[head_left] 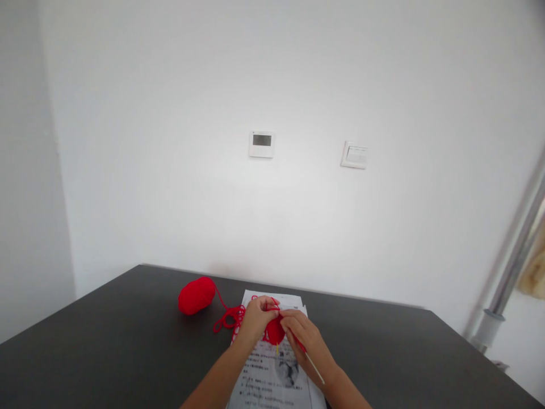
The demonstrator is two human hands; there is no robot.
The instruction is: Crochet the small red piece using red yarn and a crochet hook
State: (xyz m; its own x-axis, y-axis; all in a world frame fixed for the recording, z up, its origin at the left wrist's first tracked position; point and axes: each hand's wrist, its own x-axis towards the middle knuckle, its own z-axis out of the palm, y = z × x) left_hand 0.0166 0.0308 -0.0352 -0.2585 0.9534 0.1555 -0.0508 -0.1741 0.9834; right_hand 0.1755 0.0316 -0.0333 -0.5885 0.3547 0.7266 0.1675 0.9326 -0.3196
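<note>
My left hand (256, 316) pinches the top of a small red crocheted piece (276, 332) between thumb and fingers. A short yellow bit (277, 348) shows at its lower edge. In my right hand (307, 336) is a thin crochet hook (315, 368), its pale end pointing down to the right. The hook's tip is hidden where the fingertips of both hands meet at the piece. Red yarn loops (230, 320) lie left of my left hand and lead to a red ball of yarn (196, 296).
Printed sheets of paper (264, 378) lie under my hands on the dark table (128, 335). Behind the table rises a white wall with a thermostat panel (261, 151) and a light switch (356, 155). A grey pipe (515, 267) runs down at the right.
</note>
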